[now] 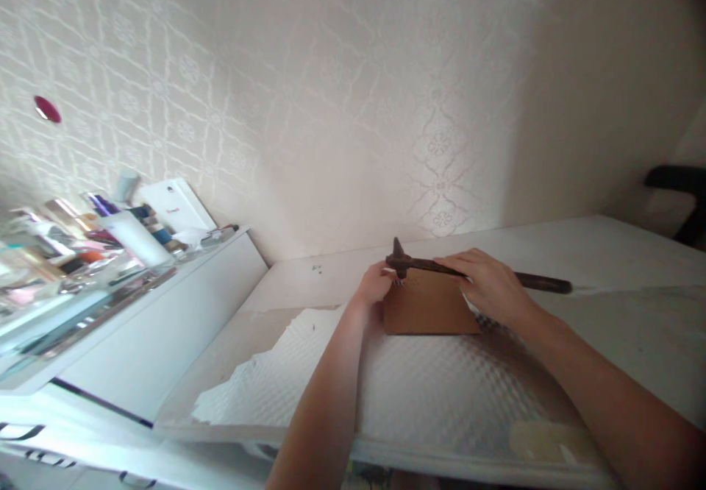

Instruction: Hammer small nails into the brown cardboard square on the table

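Observation:
My right hand is wrapped round the handle of a dark hammer, partway along it, so the handle's end sticks out to the right. The hammer's head is over the far left part of a flat brown board. Right beside that head, my left hand is closed at the board's left edge, its fingertips partly hidden; what they pinch is too small to tell. Several tiny points show on the board near the head. Under the board lies a white quilted sheet.
The sheet covers part of a pale tabletop against a patterned wall. Small dark bits lie at the back left. On the left, a white cabinet carries crowded bottles and a white box. A black chair part juts in at right.

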A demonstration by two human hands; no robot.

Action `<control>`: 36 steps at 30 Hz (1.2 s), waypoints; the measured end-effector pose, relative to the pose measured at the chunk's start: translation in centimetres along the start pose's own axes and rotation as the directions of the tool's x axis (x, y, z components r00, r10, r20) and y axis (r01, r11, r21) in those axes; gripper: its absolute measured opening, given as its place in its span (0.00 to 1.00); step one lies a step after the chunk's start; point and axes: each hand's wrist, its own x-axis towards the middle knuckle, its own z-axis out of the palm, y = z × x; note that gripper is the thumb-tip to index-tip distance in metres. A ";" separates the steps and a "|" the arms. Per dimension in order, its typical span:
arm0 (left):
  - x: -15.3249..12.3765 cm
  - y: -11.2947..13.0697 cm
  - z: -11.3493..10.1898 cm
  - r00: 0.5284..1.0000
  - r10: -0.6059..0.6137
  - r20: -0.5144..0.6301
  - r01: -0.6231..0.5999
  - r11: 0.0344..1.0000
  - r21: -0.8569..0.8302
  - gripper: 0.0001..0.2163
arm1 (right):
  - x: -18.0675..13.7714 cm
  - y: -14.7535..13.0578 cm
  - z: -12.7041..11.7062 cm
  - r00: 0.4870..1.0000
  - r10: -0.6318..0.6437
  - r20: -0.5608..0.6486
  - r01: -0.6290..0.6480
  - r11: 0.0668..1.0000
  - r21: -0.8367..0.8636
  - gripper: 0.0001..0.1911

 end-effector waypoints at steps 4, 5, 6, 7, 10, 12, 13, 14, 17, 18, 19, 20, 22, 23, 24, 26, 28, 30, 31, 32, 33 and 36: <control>0.0 0.1 0.0 1.000 0.005 0.002 -0.005 1.000 -0.014 0.10 | 0.1 -0.1 -0.2 1.000 0.001 -0.024 -0.002 1.000 -0.024 0.23; 0.0 0.1 0.0 1.000 0.004 0.004 -0.004 1.000 -0.018 0.09 | 0.1 -0.1 -0.3 1.000 0.002 -0.022 -0.003 0.999 -0.032 0.23; 0.0 0.2 0.0 1.000 0.003 0.006 -0.003 1.000 -0.022 0.09 | 0.0 0.0 -0.4 1.000 0.005 -0.016 -0.005 0.999 -0.041 0.22; 0.1 0.1 0.0 1.000 0.001 0.006 -0.001 1.000 -0.025 0.09 | 0.0 0.0 -0.4 1.000 0.008 -0.007 -0.008 0.999 -0.051 0.22; 0.2 0.0 0.1 1.000 -0.015 0.000 0.015 1.000 -0.016 0.08 | -0.1 0.2 -0.3 1.000 0.019 0.005 -0.018 0.997 -0.070 0.21; 0.3 -0.1 0.1 0.999 -0.032 -0.009 0.032 0.999 -0.012 0.08 | -0.1 0.2 -0.3 1.000 0.019 -0.011 -0.019 0.998 -0.066 0.22; 0.3 -0.2 0.1 0.999 -0.041 -0.012 0.040 0.999 -0.012 0.09 | -0.1 0.2 -0.3 1.000 0.016 -0.025 -0.018 0.998 -0.060 0.22; 0.3 -0.3 0.1 0.999 -0.045 -0.013 0.045 0.999 -0.014 0.10 | 0.0 0.2 -0.3 0.999 0.013 -0.040 -0.015 0.999 -0.053 0.22; 0.4 -0.6 0.1 1.000 -0.026 -0.005 0.026 1.000 -0.013 0.11 | 0.1 0.0 -0.3 0.999 0.002 -0.053 -0.004 0.999 -0.037 0.23; 0.4 -0.6 0.1 1.000 -0.010 0.000 0.010 1.000 -0.012 0.11 | 0.1 0.0 -0.3 0.999 0.000 -0.045 -0.002 0.999 -0.038 0.23; 0.4 -0.7 0.1 1.000 0.006 0.004 -0.006 1.000 -0.012 0.11 | 0.0 -0.1 -0.3 0.999 -0.001 -0.035 -0.001 0.999 -0.043 0.22; 0.4 -0.7 0.1 1.000 0.021 0.007 -0.021 1.000 -0.013 0.10 | 0.0 -0.1 -0.3 1.000 0.000 -0.027 -0.001 0.999 -0.050 0.22; 0.4 -0.7 0.1 0.999 0.039 0.014 -0.039 0.999 -0.016 0.10 | 0.0 -0.1 -0.4 1.000 0.001 -0.024 -0.002 0.998 -0.060 0.21; 0.4 -0.6 0.1 0.999 0.037 0.014 -0.036 0.999 -0.016 0.09 | 0.0 -0.1 -0.4 1.000 0.000 -0.030 -0.002 0.998 -0.059 0.21; 0.4 -0.6 0.1 1.000 0.028 0.012 -0.028 1.000 -0.013 0.09 | 0.0 -0.1 -0.4 0.999 0.000 -0.041 -0.003 0.998 -0.055 0.21; 0.4 -0.6 0.2 1.000 0.009 0.003 -0.009 1.000 0.004 0.09 | 0.1 -0.1 -0.5 0.998 0.004 -0.068 -0.007 0.999 -0.043 0.21; 0.4 -0.6 0.2 1.000 -0.001 -0.015 0.002 1.000 0.028 0.09 | 0.1 -0.1 -0.5 0.997 0.011 -0.082 -0.015 0.999 -0.038 0.21; 0.4 -0.6 0.3 1.000 0.005 -0.024 -0.004 0.999 0.046 0.09 | 0.1 0.0 -0.4 0.998 0.011 -0.069 -0.014 0.999 -0.045 0.21; 0.4 -0.6 0.3 1.000 0.009 -0.026 -0.008 0.999 0.052 0.09 | 0.1 0.0 -0.4 0.998 0.007 -0.057 -0.010 0.999 -0.049 0.21; 0.4 -0.5 0.2 1.000 0.012 -0.025 -0.011 0.998 0.058 0.09 | 0.0 0.0 -0.3 0.999 0.005 -0.048 -0.007 0.999 -0.053 0.21; 0.3 -0.5 0.2 1.000 0.015 -0.024 -0.013 0.998 0.066 0.09 | 0.0 0.1 -0.3 0.999 0.003 -0.042 -0.006 0.998 -0.056 0.22; 0.3 -0.3 0.1 0.999 0.014 -0.029 -0.012 0.996 0.090 0.08 | 0.0 0.2 -0.2 0.999 0.008 -0.052 -0.011 0.998 -0.054 0.22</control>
